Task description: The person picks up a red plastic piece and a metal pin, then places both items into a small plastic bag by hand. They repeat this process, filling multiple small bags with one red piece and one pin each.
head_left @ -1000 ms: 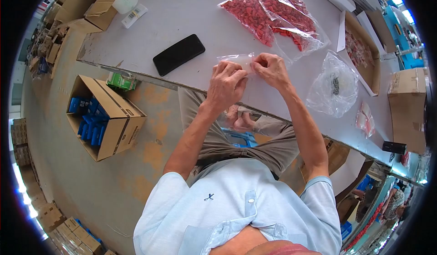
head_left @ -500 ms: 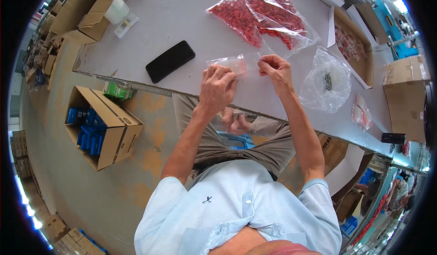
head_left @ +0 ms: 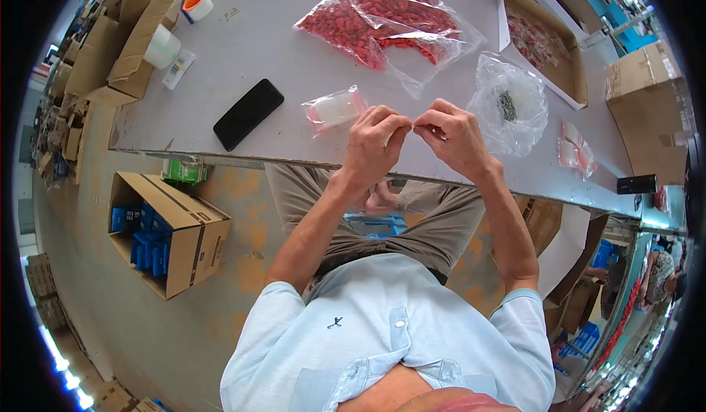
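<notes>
My left hand (head_left: 373, 141) is above the front edge of the table, thumb and fingers pinched together. My right hand (head_left: 457, 140) pinches in the same way, its fingertips almost meeting the left ones. Whatever is between the fingertips is too small or too clear to make out. Just left of my left hand lies a packet of small clear plastic bags (head_left: 334, 110) with reddish edges. Beyond the hands rests a large clear bag of small red pieces (head_left: 346, 26). To the right of my right hand sits a clear bag with small dark pieces (head_left: 507, 107).
A black phone (head_left: 248, 114) lies on the table's left part. An open shallow carton (head_left: 581, 81) holds small filled bags at the back right. Small reddish packets (head_left: 575, 151) lie at right. A floor carton (head_left: 202, 243) holds blue boxes. Tape (head_left: 196, 5) stands far left.
My left hand has come off the packet of clear bags and moved right. My right hand has lowered slightly, and the fingertips of both hands have come together. The view has shifted a little.
</notes>
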Tool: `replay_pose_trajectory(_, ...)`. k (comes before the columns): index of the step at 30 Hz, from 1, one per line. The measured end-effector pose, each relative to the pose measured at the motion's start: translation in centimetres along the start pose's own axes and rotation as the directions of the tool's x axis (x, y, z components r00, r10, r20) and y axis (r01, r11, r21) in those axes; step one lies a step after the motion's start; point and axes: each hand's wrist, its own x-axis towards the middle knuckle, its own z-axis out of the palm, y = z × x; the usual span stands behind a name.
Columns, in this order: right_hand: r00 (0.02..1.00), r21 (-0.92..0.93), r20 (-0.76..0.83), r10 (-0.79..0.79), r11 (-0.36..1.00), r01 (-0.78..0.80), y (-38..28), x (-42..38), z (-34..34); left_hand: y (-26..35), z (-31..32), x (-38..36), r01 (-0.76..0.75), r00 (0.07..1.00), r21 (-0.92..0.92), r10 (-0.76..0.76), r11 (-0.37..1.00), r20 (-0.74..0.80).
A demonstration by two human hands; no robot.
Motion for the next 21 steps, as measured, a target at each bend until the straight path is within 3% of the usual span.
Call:
replay_pose_trajectory(2,0.995,0.124,0.000,0.101,0.987,-0.100,0.2,-0.7,-0.6,0.8,1.1,-0.6,0.247,0.967,-0.194,-0.254,0.949,-0.014)
replay_pose_trajectory(3,0.994,0.127,-0.006,0.106,0.986,-0.105,0.4,-1.1,-0.7,1.0,1.5,-0.9,0.245,0.968,-0.193,-0.251,0.950,-0.006)
replay_pose_trajectory(5,0.981,0.231,-0.131,0.144,0.967,-0.111,1.1,-1.8,-0.6,1.0,2.0,-1.2,0.543,0.825,-0.434,-0.554,0.718,0.116)
replay_pose_trajectory(6,0.980,0.233,-0.133,0.145,0.966,-0.112,1.3,-2.2,-0.6,0.9,2.2,-1.3,0.544,0.825,-0.431,-0.553,0.720,0.118)
replay_pose_trajectory(8,0.914,0.206,-0.343,0.218,0.967,-0.153,1.3,-3.1,-0.5,0.8,2.4,-1.3,0.666,0.702,-0.531,-0.680,0.524,0.210)
replay_pose_trajectory(9,0.913,0.208,-0.344,0.219,0.966,-0.154,1.3,-3.6,-0.1,0.8,2.6,-1.2,0.667,0.702,-0.530,-0.680,0.524,0.211)
replay_pose_trajectory(11,0.862,0.418,-0.263,0.432,0.857,-0.302,1.3,-4.6,1.3,1.0,3.0,-1.1,0.678,0.674,-0.590,-0.691,0.439,0.260)
replay_pose_trajectory(12,0.857,0.419,-0.270,0.438,0.855,-0.305,1.4,-4.8,1.9,1.1,3.4,-1.1,0.680,0.676,-0.586,-0.687,0.440,0.269)
replay_pose_trajectory(14,0.850,0.576,-0.100,0.517,0.727,-0.374,1.4,-4.9,2.8,1.3,4.0,-1.1,0.657,0.703,-0.600,-0.659,0.456,0.269)
replay_pose_trajectory(21,0.786,0.648,-0.029,0.618,0.610,-0.456,1.5,-4.7,2.8,2.3,4.7,-1.1,0.603,0.758,-0.612,-0.606,0.512,0.240)
